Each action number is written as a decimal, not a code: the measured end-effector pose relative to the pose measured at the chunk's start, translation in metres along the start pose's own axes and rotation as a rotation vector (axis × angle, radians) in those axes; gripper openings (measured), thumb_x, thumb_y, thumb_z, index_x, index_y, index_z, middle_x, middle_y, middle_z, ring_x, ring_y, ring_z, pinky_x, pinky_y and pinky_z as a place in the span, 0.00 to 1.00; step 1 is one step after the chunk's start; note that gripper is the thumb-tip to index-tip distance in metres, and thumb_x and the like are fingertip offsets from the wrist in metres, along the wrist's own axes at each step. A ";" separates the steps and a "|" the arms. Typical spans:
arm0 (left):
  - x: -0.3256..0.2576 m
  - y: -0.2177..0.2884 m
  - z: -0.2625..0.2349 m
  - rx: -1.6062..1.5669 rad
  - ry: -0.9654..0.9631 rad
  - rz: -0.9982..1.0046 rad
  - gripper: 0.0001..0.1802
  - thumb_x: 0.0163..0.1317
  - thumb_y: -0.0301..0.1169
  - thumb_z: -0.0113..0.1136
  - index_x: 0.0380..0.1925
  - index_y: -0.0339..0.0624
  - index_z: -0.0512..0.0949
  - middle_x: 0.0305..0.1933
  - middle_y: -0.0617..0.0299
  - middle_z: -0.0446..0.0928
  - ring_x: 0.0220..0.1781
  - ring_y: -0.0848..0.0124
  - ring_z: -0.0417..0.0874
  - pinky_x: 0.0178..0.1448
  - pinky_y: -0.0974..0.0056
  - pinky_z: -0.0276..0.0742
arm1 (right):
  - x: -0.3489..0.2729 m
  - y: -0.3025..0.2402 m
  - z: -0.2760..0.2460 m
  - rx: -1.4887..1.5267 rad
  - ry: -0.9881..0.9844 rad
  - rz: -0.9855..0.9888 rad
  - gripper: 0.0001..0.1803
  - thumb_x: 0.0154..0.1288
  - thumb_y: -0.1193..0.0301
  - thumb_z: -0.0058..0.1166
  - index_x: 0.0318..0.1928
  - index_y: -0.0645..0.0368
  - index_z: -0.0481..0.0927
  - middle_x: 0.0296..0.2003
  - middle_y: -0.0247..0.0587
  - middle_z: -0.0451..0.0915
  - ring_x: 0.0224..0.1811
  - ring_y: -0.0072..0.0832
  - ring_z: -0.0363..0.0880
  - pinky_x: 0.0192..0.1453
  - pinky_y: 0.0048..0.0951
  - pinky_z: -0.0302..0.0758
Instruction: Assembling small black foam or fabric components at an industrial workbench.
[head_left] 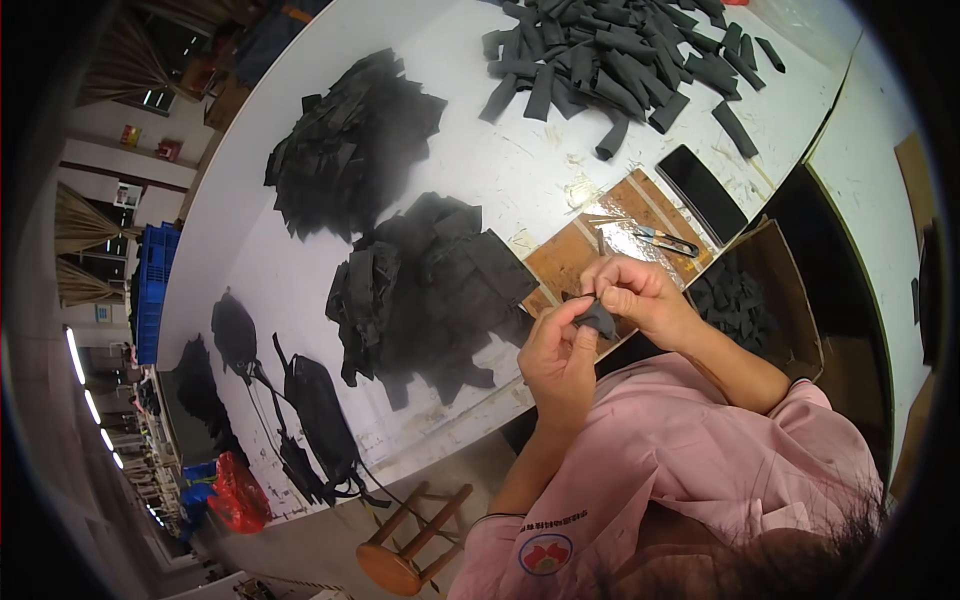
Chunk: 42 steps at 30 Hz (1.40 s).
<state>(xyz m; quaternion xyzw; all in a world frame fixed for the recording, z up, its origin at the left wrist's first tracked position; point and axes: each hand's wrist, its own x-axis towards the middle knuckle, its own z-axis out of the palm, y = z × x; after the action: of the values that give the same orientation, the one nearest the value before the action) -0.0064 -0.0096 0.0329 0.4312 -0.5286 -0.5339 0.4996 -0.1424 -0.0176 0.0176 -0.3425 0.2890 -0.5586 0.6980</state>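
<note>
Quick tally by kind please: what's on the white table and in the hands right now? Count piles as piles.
Piles of flat black fabric pieces: 2
Heap of rolled black strips: 1
Black bags: 2
Scissors: 1
Flat black slab: 1
Brown board: 1
Small black piece held between left hand and right hand: 1
Total: 9

Your left hand (pixel 556 362) and right hand (pixel 637 293) pinch a small dark fabric piece (pixel 598 318) between them, just above the near edge of the white surface (pixel 300 290). Heaps of black fabric cutouts (pixel 425 285) lie to your left, scissors (pixel 660 238) on a brown board (pixel 570 255) just beyond.
</note>
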 end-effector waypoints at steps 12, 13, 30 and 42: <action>0.054 0.054 0.011 -1.451 -0.824 -0.409 0.18 0.57 0.24 0.45 0.48 0.32 0.60 0.35 0.53 0.71 0.06 0.84 0.59 0.09 0.79 0.53 | 0.017 -0.085 0.026 -0.480 -0.022 -0.124 0.10 0.60 0.68 0.46 0.28 0.62 0.70 0.21 0.29 0.67 0.25 0.14 0.61 0.28 0.17 0.60; 0.056 0.053 0.013 -1.452 -0.826 -0.410 0.18 0.57 0.24 0.45 0.48 0.32 0.60 0.35 0.53 0.71 0.06 0.84 0.59 0.09 0.79 0.53 | 0.020 -0.089 0.025 -0.392 -0.123 -0.122 0.10 0.61 0.67 0.46 0.28 0.61 0.70 0.20 0.28 0.66 0.24 0.13 0.60 0.27 0.16 0.59; 0.073 -0.021 -0.002 -1.608 -0.148 -0.735 0.16 0.59 0.25 0.39 0.46 0.29 0.67 0.27 0.56 0.74 0.06 0.84 0.54 0.09 0.79 0.49 | 0.053 -0.043 -0.027 -0.365 -0.124 0.223 0.14 0.61 0.62 0.47 0.25 0.58 0.69 0.18 0.28 0.64 0.18 0.15 0.59 0.21 0.16 0.57; 0.042 0.025 0.027 -0.281 -0.188 -0.023 0.22 0.52 0.19 0.55 0.48 0.33 0.61 0.38 0.58 0.73 0.32 0.81 0.73 0.27 0.80 0.65 | 0.053 -0.045 -0.039 -0.266 -0.277 0.078 0.14 0.61 0.62 0.48 0.26 0.60 0.71 0.18 0.28 0.67 0.18 0.15 0.62 0.24 0.15 0.61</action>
<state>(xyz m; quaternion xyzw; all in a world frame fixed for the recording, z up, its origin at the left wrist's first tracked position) -0.0365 -0.0466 0.0624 0.3114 -0.4879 -0.6463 0.4972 -0.1883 -0.0816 0.0297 -0.4938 0.2744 -0.4357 0.7008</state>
